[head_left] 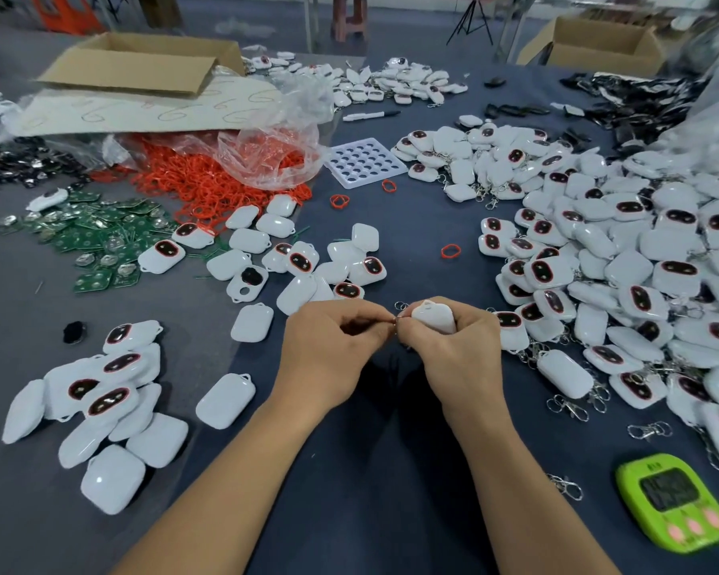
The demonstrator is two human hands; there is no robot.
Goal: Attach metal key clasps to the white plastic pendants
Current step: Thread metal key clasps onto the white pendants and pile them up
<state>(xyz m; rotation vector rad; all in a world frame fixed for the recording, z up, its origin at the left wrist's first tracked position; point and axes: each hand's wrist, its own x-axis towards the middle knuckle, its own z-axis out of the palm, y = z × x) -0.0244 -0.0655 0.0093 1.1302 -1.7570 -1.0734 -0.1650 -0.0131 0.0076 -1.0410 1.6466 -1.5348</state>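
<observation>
My right hand (pixel 453 350) grips a white plastic pendant (pixel 434 316) above the middle of the table, plain back side up. My left hand (pixel 333 346) pinches a small metal key clasp ring (pixel 396 321) right at the pendant's left corner, where the fingertips of both hands meet. The clasp is mostly hidden by my fingers. Several pendants without clasps (pixel 100 392) lie at the lower left and several more (pixel 299 259) ahead of my hands. A big heap of pendants with clasps (pixel 623 263) fills the right side. Loose clasps (pixel 567 406) lie at the lower right.
A green timer (pixel 673 502) sits at the bottom right. Orange rubber rings (pixel 208 180) spill from a clear bag, beside green circuit boards (pixel 96 234). A white holed tray (pixel 364 161), a marker (pixel 370 115) and cardboard boxes (pixel 142 62) lie further back.
</observation>
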